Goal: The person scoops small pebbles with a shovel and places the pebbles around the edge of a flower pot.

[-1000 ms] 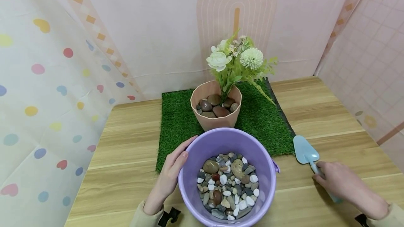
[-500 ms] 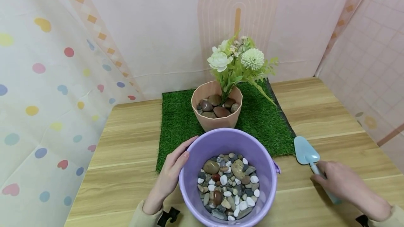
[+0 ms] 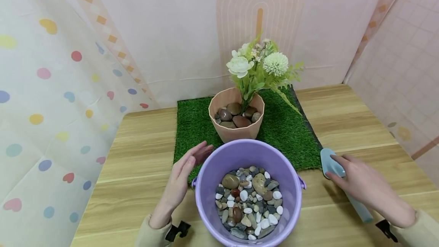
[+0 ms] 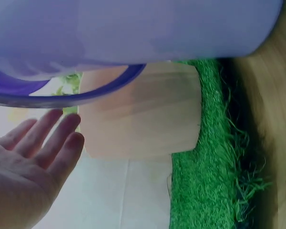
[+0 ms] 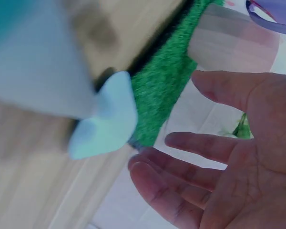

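A purple bucket (image 3: 205, 216) holds mixed pebbles (image 3: 247, 209) at the front middle of the table. My left hand (image 3: 180, 174) is beside its left rim, fingers extended and apart from the wall; the left wrist view shows the bucket's handle (image 4: 109, 88) just past the fingertips (image 4: 72, 121). A light blue trowel (image 3: 358, 207) lies on the wood at the right. Above it hovers my right hand (image 3: 363, 182), fingers spread and loose, hiding part of the blade and handle. In the right wrist view the trowel blade (image 5: 109, 119) shows apart from the fingers.
Behind the bucket, a peach flowerpot (image 3: 236, 134) with brown stones and white artificial flowers (image 3: 276, 64) stands on a green turf mat (image 3: 291, 144). Patterned cloth walls (image 3: 164, 29) close off the wooden table (image 3: 137, 155) at the back and sides.
My right hand has let go of the trowel and risen above it. My left hand has come off the bucket rim and moved slightly left, uncovering the bucket's left handle lug.
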A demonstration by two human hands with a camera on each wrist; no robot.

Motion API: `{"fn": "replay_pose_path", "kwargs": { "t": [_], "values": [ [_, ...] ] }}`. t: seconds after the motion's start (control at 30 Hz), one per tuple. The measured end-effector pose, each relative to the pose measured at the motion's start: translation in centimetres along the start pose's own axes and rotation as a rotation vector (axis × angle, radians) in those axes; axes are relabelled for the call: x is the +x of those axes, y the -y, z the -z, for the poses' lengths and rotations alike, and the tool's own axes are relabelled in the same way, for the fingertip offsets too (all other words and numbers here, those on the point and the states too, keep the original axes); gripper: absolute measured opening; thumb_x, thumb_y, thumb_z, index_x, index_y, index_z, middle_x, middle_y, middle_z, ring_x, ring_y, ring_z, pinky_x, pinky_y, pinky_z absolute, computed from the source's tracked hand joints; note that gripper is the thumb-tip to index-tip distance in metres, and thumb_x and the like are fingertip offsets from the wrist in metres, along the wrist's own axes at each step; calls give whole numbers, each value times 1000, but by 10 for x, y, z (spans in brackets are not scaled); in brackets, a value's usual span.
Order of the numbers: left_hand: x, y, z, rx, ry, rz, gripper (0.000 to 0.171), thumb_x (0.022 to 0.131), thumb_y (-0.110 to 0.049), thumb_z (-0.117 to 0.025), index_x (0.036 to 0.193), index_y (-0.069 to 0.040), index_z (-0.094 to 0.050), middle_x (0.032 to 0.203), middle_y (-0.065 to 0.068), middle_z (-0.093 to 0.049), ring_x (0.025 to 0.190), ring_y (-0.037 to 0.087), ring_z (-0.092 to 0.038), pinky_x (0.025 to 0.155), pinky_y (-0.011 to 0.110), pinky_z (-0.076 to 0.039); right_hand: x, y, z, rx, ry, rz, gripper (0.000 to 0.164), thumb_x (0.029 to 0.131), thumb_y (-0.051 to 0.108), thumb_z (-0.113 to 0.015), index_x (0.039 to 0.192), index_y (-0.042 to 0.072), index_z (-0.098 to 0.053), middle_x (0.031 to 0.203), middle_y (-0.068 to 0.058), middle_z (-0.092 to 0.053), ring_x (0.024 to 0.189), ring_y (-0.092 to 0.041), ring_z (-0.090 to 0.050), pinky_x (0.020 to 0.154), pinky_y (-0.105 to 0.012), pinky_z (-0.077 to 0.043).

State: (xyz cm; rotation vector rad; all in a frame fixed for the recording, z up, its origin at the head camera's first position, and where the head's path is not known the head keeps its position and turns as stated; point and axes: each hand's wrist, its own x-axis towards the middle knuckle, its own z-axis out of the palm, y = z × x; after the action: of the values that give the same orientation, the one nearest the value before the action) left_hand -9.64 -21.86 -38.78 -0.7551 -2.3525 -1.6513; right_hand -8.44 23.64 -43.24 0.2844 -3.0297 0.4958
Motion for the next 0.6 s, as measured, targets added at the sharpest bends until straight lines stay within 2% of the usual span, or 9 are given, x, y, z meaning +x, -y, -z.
{"fn": "replay_pose_path", "kwargs": {
  "t": [0.13, 0.33, 0.53, 0.6],
  "values": [
    [6, 4, 2, 55, -63, 74, 45, 115, -13, -30, 154, 0, -50, 146, 26, -63, 128, 3, -66, 103, 20, -55, 13, 14, 5, 23, -16, 18, 65, 98, 39, -72, 146, -2, -57, 136, -34, -62, 112, -54, -67, 86, -66, -58],
    [18, 13, 6, 86, -131, 199, 44, 116, -17, -34, 155, -4, -50, 149, 22, -62, 128, 6, -65, 101, 23, -56, 37, 34, 10, 82, -50, 66, 64, 100, 38, -70, 149, -1, -55, 142, -34, -60, 122, -54, -64, 99, -69, -54],
    [27, 18, 9, 111, -143, 247, 45, 116, -22, -36, 156, -6, -49, 151, 19, -62, 134, 31, -64, 101, 24, -57, 59, 50, 13, 133, -60, 100, 63, 103, 41, -66, 151, 2, -55, 146, -34, -58, 127, -54, -61, 102, -69, -52],
    [30, 18, 10, 119, -140, 254, 46, 116, -23, -36, 157, -7, -48, 153, 18, -61, 136, 35, -62, 101, 23, -56, 66, 55, 15, 151, -59, 108, 63, 103, 41, -65, 151, 2, -54, 147, -32, -58, 128, -53, -61, 104, -68, -52]
  ]
}}
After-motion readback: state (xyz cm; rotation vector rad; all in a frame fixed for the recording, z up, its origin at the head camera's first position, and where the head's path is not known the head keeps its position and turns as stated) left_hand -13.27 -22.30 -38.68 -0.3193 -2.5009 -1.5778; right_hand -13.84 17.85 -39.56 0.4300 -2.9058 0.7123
